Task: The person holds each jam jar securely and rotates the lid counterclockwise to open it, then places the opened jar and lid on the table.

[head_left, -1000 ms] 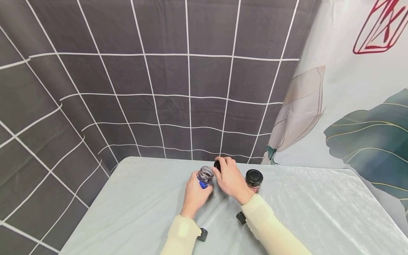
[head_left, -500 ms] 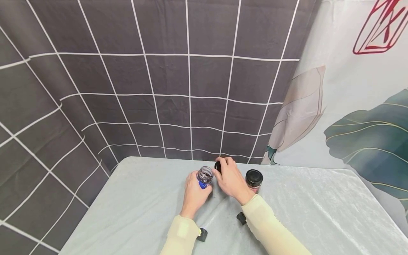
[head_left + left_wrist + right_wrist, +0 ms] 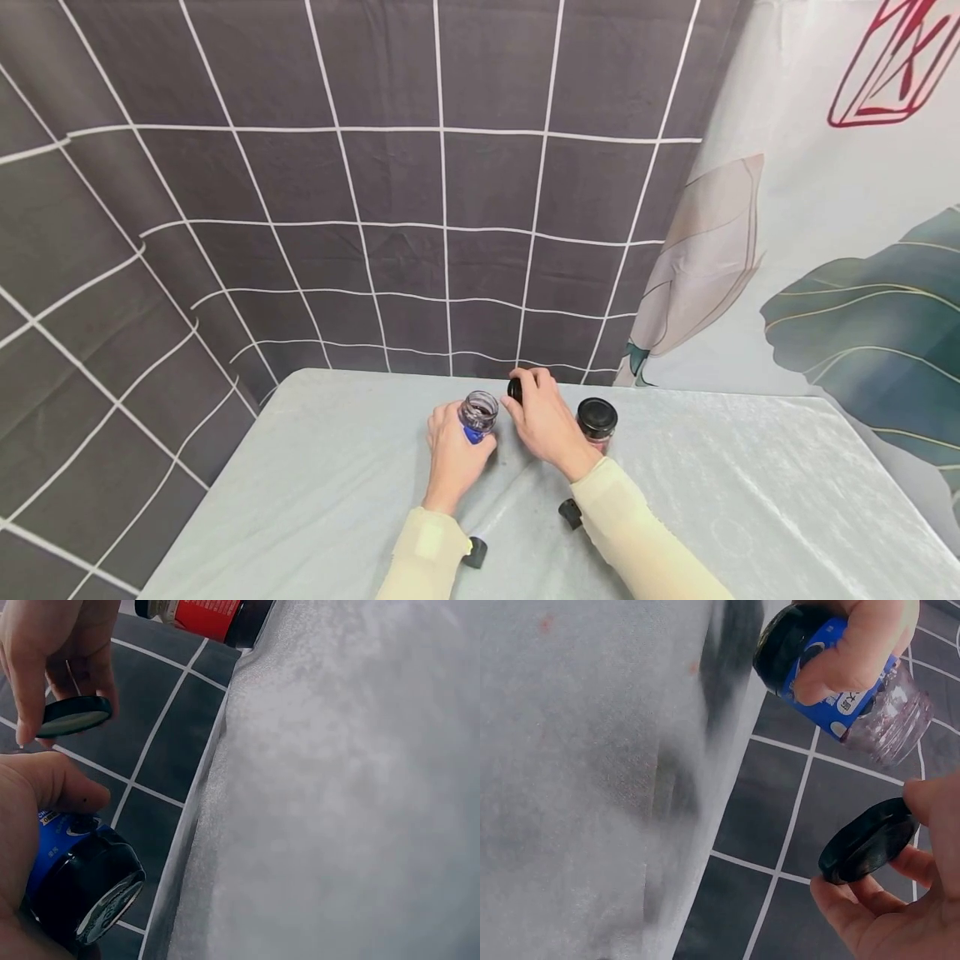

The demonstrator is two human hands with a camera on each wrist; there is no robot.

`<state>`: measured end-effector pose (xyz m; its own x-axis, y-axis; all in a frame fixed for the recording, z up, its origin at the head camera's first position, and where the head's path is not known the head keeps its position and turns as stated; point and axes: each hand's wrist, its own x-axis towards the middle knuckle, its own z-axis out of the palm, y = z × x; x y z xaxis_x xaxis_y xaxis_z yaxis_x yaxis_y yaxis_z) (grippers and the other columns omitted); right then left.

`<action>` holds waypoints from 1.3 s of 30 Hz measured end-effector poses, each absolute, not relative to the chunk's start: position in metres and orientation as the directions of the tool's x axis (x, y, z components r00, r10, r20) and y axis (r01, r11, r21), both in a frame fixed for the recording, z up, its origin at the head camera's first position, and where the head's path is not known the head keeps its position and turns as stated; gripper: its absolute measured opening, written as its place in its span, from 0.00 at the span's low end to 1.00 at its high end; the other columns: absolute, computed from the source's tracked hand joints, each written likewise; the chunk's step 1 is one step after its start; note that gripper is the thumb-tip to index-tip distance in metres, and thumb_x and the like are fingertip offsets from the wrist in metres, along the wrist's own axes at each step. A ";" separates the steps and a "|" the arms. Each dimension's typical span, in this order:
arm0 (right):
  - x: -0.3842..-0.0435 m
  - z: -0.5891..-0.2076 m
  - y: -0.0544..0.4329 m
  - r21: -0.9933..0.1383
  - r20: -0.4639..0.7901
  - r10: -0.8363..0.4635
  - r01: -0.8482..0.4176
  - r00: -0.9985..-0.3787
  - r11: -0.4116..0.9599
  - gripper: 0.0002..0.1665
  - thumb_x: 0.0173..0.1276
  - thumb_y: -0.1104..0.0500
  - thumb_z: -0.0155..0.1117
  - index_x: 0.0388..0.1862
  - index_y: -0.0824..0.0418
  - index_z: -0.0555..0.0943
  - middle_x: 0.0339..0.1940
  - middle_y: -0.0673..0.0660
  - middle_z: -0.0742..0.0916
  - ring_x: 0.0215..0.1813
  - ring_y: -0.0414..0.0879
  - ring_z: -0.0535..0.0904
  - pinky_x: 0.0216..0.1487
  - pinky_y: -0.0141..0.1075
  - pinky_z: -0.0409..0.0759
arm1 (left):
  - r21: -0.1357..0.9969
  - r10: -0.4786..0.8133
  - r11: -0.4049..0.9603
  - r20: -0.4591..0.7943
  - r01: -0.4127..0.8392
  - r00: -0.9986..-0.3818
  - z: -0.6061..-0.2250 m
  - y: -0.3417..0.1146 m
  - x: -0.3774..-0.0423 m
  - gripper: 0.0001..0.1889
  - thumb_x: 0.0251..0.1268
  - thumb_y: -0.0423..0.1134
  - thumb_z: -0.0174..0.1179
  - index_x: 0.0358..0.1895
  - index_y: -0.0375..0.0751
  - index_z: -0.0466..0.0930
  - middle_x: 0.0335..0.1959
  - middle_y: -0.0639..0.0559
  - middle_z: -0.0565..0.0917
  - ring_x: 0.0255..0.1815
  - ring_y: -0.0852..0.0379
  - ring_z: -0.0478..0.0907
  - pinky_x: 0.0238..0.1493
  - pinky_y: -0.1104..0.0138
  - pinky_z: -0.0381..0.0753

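A glass jar (image 3: pixel 478 414) with a blue label and dark contents is held in my left hand (image 3: pixel 454 454), fingers and thumb wrapped about its body. Its threaded mouth is uncovered, as the right wrist view shows at the jar's bare glass neck (image 3: pixel 904 712). My right hand (image 3: pixel 543 421) pinches a round black lid (image 3: pixel 870 840) by its edge, just right of the jar and apart from it. The lid's pale inner face (image 3: pixel 79 721) shows in the left wrist view. Beside my right wrist stands a second jar (image 3: pixel 597 419), black-lidded, with a red label (image 3: pixel 206 616).
A pale grey cloth covers the table (image 3: pixel 337 467). Its far edge meets a dark gridded curtain (image 3: pixel 390 183); a white leaf-patterned curtain (image 3: pixel 810 333) hangs at right. Small black blocks (image 3: pixel 476 552) sit beside the sleeves.
My left hand has shifted slightly to the left with the jar. The lid in my right hand stays almost in place, a little farther from the jar.
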<state>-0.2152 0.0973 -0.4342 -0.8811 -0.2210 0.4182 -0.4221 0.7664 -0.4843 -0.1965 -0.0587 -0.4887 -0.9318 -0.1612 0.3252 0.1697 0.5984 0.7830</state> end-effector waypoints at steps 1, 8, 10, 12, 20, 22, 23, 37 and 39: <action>-0.215 -0.434 0.097 -0.483 0.418 -0.222 -0.423 -0.881 0.767 0.23 0.74 0.56 0.63 0.63 0.64 0.74 0.54 0.67 0.76 0.54 0.59 0.75 0.51 0.52 0.79 | 0.782 -0.163 0.600 0.327 0.170 -0.931 -0.489 -0.059 -0.196 0.30 0.43 0.36 0.72 0.55 0.33 0.76 0.50 0.44 0.74 0.54 0.46 0.68 0.58 0.48 0.66; -0.215 -0.436 0.098 -0.487 0.416 -0.219 -0.419 -0.883 0.766 0.24 0.74 0.56 0.63 0.63 0.64 0.73 0.56 0.68 0.76 0.55 0.60 0.76 0.52 0.53 0.79 | 0.780 -0.170 0.600 0.341 0.177 -0.925 -0.489 -0.060 -0.197 0.30 0.43 0.36 0.72 0.54 0.33 0.76 0.48 0.43 0.74 0.53 0.45 0.67 0.56 0.49 0.67; -0.215 -0.437 0.098 -0.488 0.417 -0.215 -0.417 -0.883 0.767 0.24 0.74 0.56 0.63 0.63 0.64 0.73 0.56 0.68 0.76 0.56 0.60 0.76 0.52 0.53 0.79 | 0.783 -0.170 0.595 0.341 0.180 -0.925 -0.489 -0.061 -0.197 0.30 0.42 0.36 0.72 0.54 0.33 0.76 0.48 0.43 0.74 0.53 0.45 0.67 0.57 0.49 0.67; -0.216 -0.438 0.098 -0.488 0.422 -0.215 -0.421 -0.881 0.765 0.24 0.74 0.56 0.64 0.63 0.65 0.74 0.56 0.68 0.76 0.55 0.60 0.77 0.52 0.53 0.79 | 0.785 -0.170 0.592 0.343 0.182 -0.924 -0.489 -0.061 -0.197 0.30 0.43 0.37 0.72 0.54 0.32 0.76 0.48 0.43 0.74 0.53 0.45 0.68 0.58 0.49 0.67; -0.217 -0.441 0.098 -0.505 0.427 -0.204 -0.420 -0.881 0.754 0.26 0.70 0.56 0.68 0.62 0.65 0.74 0.54 0.68 0.78 0.51 0.61 0.80 0.50 0.54 0.80 | 0.784 -0.172 0.593 0.342 0.180 -0.924 -0.491 -0.063 -0.199 0.31 0.44 0.37 0.73 0.55 0.31 0.75 0.49 0.41 0.75 0.54 0.44 0.69 0.60 0.50 0.68; -0.217 -0.441 0.099 -0.508 0.427 -0.204 -0.420 -0.881 0.752 0.26 0.69 0.56 0.69 0.61 0.65 0.75 0.53 0.67 0.78 0.51 0.60 0.80 0.50 0.54 0.80 | 0.791 -0.171 0.587 0.333 0.175 -0.927 -0.491 -0.063 -0.199 0.32 0.45 0.37 0.73 0.56 0.30 0.75 0.50 0.41 0.75 0.55 0.44 0.69 0.60 0.51 0.68; -0.217 -0.442 0.099 -0.509 0.428 -0.205 -0.423 -0.880 0.750 0.26 0.69 0.56 0.70 0.61 0.65 0.75 0.53 0.67 0.78 0.50 0.60 0.80 0.51 0.54 0.80 | 0.794 -0.172 0.583 0.329 0.173 -0.929 -0.490 -0.063 -0.199 0.32 0.45 0.37 0.73 0.57 0.30 0.75 0.50 0.41 0.75 0.55 0.44 0.69 0.60 0.51 0.69; -0.217 -0.445 0.100 -0.500 0.464 -0.211 -0.451 -0.860 0.740 0.28 0.61 0.57 0.76 0.56 0.65 0.77 0.49 0.66 0.82 0.45 0.57 0.82 0.46 0.51 0.81 | 0.817 -0.180 0.559 0.290 0.145 -0.940 -0.488 -0.066 -0.196 0.34 0.47 0.38 0.74 0.59 0.29 0.74 0.51 0.41 0.76 0.55 0.45 0.71 0.61 0.51 0.72; -0.217 -0.445 0.100 -0.497 0.472 -0.207 -0.453 -0.857 0.740 0.28 0.61 0.57 0.77 0.55 0.65 0.77 0.47 0.66 0.82 0.44 0.57 0.82 0.45 0.52 0.81 | 0.818 -0.181 0.558 0.288 0.143 -0.940 -0.487 -0.066 -0.196 0.34 0.47 0.38 0.74 0.59 0.29 0.74 0.51 0.41 0.76 0.55 0.45 0.71 0.61 0.51 0.72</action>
<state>-0.2166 0.1003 -0.4454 -0.8567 -0.2073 0.4722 -0.4530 0.7401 -0.4970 -0.1961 -0.0663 -0.4875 -0.9402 -0.1814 0.2883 0.1431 0.5577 0.8176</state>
